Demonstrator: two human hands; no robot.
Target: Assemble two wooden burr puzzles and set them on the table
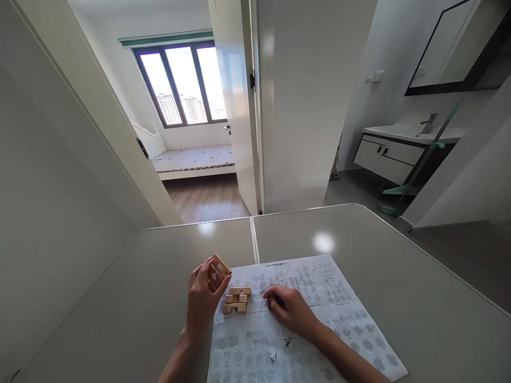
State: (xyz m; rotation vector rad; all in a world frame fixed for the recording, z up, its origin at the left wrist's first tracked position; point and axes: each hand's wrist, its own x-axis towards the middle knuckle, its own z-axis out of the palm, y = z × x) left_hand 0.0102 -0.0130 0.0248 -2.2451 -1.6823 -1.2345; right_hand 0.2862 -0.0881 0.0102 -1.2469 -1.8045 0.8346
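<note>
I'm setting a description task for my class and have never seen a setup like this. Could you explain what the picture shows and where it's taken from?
There is no machine here: these are a person's bare hands. The single picture comes from a camera worn on their head, looking forward and down. On the table lies a large printed sheet covered in small drawings. A group of small wooden blocks sits on it, between the hands. The left hand holds up woodwork with cut-outs; whether it is one piece or several is hard to tell. The right hand is over the sheet, fingers curled, with nothing visible in it.
</note>
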